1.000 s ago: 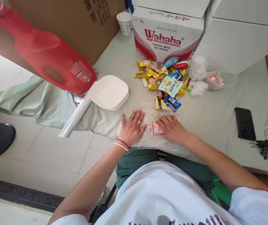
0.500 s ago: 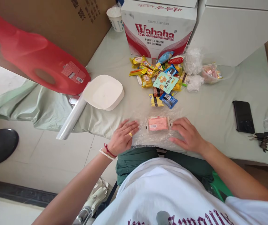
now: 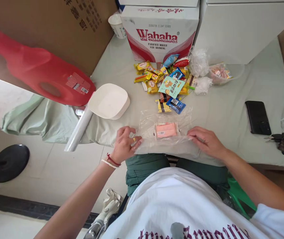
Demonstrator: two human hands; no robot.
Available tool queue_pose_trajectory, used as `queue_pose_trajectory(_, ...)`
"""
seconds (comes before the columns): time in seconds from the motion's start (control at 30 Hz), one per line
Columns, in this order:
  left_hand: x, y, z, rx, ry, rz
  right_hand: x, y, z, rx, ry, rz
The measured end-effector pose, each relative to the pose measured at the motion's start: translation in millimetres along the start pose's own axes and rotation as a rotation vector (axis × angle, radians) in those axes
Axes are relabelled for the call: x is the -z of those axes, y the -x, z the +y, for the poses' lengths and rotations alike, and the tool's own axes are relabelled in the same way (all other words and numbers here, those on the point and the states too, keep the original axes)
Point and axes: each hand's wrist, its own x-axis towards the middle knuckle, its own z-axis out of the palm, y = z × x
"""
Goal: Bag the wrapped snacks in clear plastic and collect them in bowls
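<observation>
We are pinching a clear plastic film (image 3: 166, 146) at its sides with our left hand (image 3: 136, 136) and right hand (image 3: 191, 135); its transparent edges are blurring into the desk (image 3: 218, 109). Between our hands, a pink wrapped packet (image 3: 166, 130) is lying on the film, its small print escaping us. Beyond, wrapped snacks (image 3: 171, 87) are partly hiding one another, and the view's left edge is cropping the red bottle (image 3: 37, 66).
</observation>
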Motion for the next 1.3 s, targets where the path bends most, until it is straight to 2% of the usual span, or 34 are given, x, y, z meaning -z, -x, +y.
queue_pose_trajectory(0.1,-0.8,-22.5,-6.7,0.265,0.031,0.108,16.0,-29.5,6.2,-0.220,0.097,-0.009)
queue_pose_trajectory(0.2,-0.6,-36.1,-17.1,0.570,0.040,0.210,21.5,-50.9,19.8,-0.491,0.367,-0.095)
queue_pose_trajectory(0.27,4.8,-33.9,-16.8,0.695,0.024,0.370,23.3,-58.2,27.5,-0.587,0.522,-0.185)
queue_pose_trajectory(0.33,13.3,-23.5,-5.1,0.695,-0.039,0.613,25.4,-60.8,32.4,-0.599,0.568,-0.240)
queue_pose_trajectory(0.37,17.3,-17.1,5.1,0.639,-0.077,0.716,26.7,-61.3,34.0,-0.584,0.552,-0.251)
queue_pose_trajectory(0.4,20.4,-11.4,17.5,0.550,-0.098,0.767,27.9,-61.6,35.4,-0.561,0.523,-0.252)
queue_pose_trajectory(0.43,22.1,-7.4,31.0,0.426,-0.096,0.740,29.1,-62.1,36.5,-0.532,0.488,-0.244)
queue_pose_trajectory(0.53,15.2,-11.2,68.0,0.036,-0.044,0.415,32.0,-64.9,37.5,-0.427,0.388,-0.188)
queue_pose_trajectory(0.6,2.2,-25.9,81.1,-0.071,-0.018,0.233,34.5,-66.1,34.4,-0.335,0.306,-0.162)
queue_pose_trajectory(0.7,-18.9,-49.5,81.3,-0.092,-0.009,0.097,42.8,-60.0,23.4,-0.215,0.103,-0.205)
queue_pose_trajectory(0.8,-27.0,-56.0,71.6,-0.124,0.017,0.048,56.9,-41.8,9.5,-0.192,-0.057,-0.329)
queue_pose_trajectory(0.93,-14.2,-40.8,61.3,-0.207,0.169,0.078,74.1,-15.0,-3.0,-0.219,-0.178,-0.561)
queue_pose_trajectory(1.03,-4.3,-32.1,56.5,-0.216,0.283,0.070,78.3,-9.9,-4.1,-0.258,-0.250,-0.638)
queue_pose_trajectory(1.1,-3.8,-33.6,53.2,-0.166,0.300,0.085,76.7,-15.4,0.5,-0.311,-0.269,-0.592)
queue_pose_trajectory(1.2,-11.1,-46.6,46.7,-0.023,0.247,0.107,69.2,-30.2,15.4,-0.413,-0.280,-0.432)
queue_pose_trajectory(1.3,-22.7,-65.5,40.6,0.150,0.159,0.045,57.8,-43.2,34.3,-0.501,-0.229,-0.288)
